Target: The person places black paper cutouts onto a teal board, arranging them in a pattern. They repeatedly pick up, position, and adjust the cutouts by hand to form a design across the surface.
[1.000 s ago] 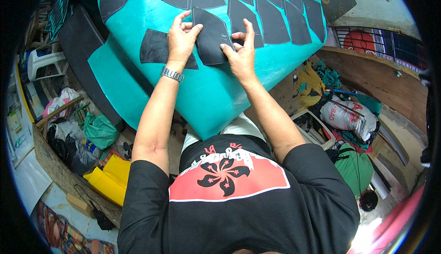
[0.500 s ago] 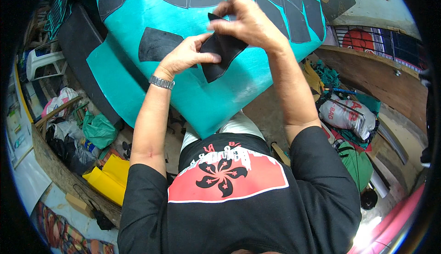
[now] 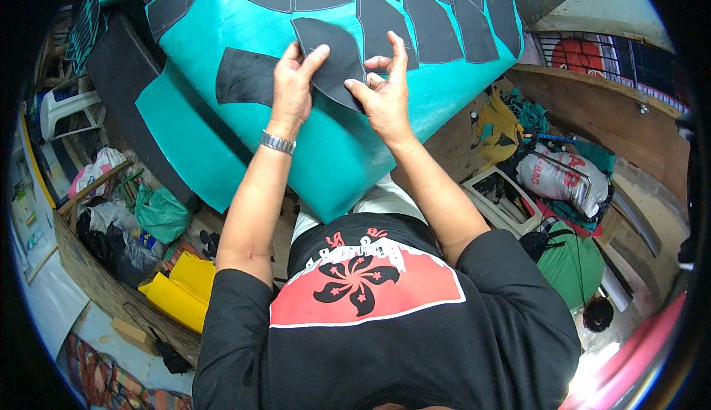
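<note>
A thin, flexible black cut panel [image 3: 331, 54] is held up by both hands over a large turquoise sheet [image 3: 333, 169]. At its left edge, my left hand [image 3: 293, 91] grips it between thumb and fingers. My right hand [image 3: 384, 102] pinches the lower right edge, with the index finger raised. Left of the hands, another black panel [image 3: 243, 77] lies flat on the sheet; my left hand covers part of its right end. Several black panels with pale outlines, one a four-sided panel [image 3: 433, 28], are spread across the far part of the sheet.
A black sheet [image 3: 122, 77] hangs beside the turquoise one at the left. Plastic bags, a green bag [image 3: 161, 212] and a yellow sheet [image 3: 181, 288] sit at lower left. On the right are a white plastic stool [image 3: 511, 195], a stuffed white sack [image 3: 561, 182] and a wooden board [image 3: 592, 106].
The panel, folded half a second ago, is now spread flatter and turned. My right hand has come down from above to its right edge; my left hand has shifted to its left edge.
</note>
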`<state>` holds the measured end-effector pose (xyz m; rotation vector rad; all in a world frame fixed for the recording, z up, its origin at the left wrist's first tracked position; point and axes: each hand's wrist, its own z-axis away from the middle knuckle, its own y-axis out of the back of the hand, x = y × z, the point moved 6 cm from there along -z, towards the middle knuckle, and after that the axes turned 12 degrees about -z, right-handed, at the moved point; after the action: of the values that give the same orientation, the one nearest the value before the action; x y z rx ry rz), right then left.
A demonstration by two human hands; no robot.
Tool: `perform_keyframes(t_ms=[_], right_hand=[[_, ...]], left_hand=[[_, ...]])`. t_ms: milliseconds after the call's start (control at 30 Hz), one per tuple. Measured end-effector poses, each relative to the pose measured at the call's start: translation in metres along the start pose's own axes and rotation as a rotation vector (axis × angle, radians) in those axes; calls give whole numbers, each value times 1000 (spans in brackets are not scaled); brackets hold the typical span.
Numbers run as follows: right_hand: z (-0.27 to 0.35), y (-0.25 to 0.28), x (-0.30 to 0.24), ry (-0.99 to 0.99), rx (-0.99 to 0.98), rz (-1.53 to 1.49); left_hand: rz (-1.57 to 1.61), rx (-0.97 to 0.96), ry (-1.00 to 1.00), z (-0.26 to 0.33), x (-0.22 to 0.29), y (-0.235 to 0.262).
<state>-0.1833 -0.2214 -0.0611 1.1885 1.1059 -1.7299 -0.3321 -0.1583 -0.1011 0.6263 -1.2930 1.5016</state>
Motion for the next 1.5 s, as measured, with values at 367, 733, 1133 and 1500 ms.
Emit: perform_keyframes(t_ms=[367, 733, 1133, 1500], right_hand=[[-10, -3, 10, 254, 9, 420], [-13, -1, 16, 291, 30, 452], [-18, 0, 16, 225, 50, 400], [-8, 5, 14, 76, 123, 18]], left_hand=[[-821, 191, -200, -53, 33, 32], [-911, 371, -196, -51, 32, 31], [-1010, 364, -218, -55, 38, 28], [-1049, 371, -216, -54, 41, 26]])
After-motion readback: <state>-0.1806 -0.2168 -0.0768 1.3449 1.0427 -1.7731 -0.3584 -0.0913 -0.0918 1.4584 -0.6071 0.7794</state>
